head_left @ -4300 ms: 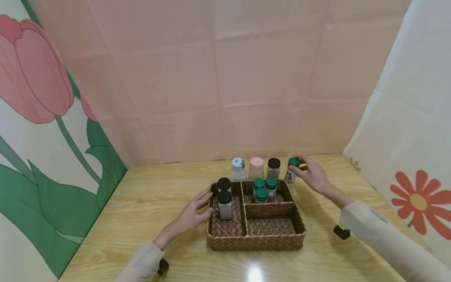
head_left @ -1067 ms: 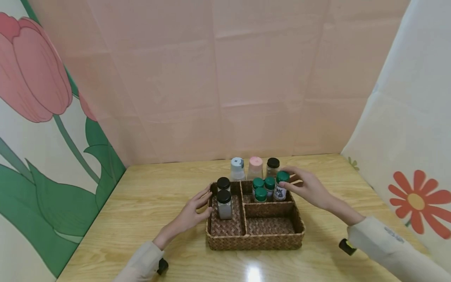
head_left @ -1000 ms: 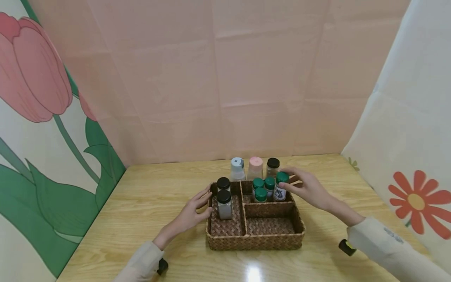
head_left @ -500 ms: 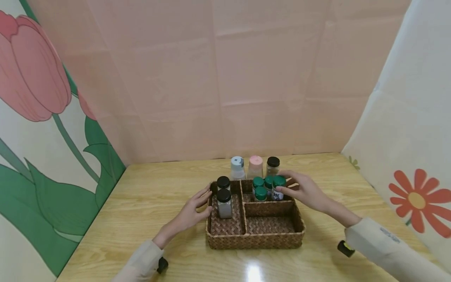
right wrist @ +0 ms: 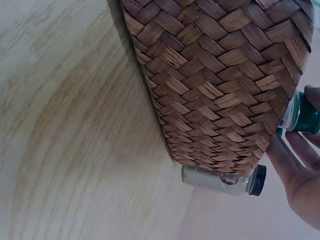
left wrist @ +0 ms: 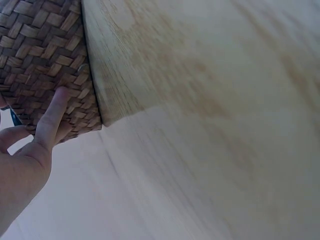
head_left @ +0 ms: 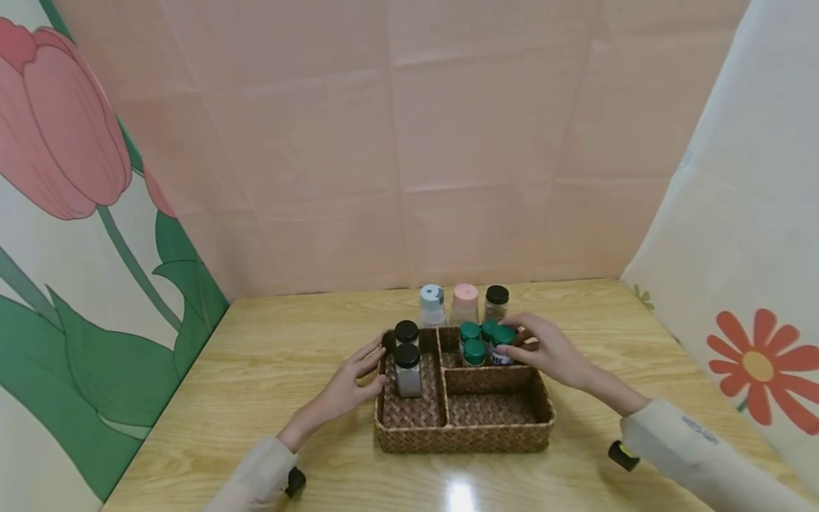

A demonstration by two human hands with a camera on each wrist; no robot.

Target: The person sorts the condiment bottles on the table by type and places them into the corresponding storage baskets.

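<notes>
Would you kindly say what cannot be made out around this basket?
Head view: pink-capped bottle, base hidden behind the basket.
Head view: green-capped jar in the right hand, base hidden by the divider.
Right wrist view: that jar's lower body, behind the basket.
Left wrist view: left hand, partly cut off by left edge.

The head camera looks forward and down from the near side, set back to show the whole basket (head_left: 463, 439) on the table (head_left: 307, 334). Both wrist views, rolled sideways, face its outer walls closely, left and right respectively. Head and right wrist share a green-capped jar (right wrist: 306, 115) and the black-capped jar (right wrist: 212, 179) beyond the basket.
</notes>
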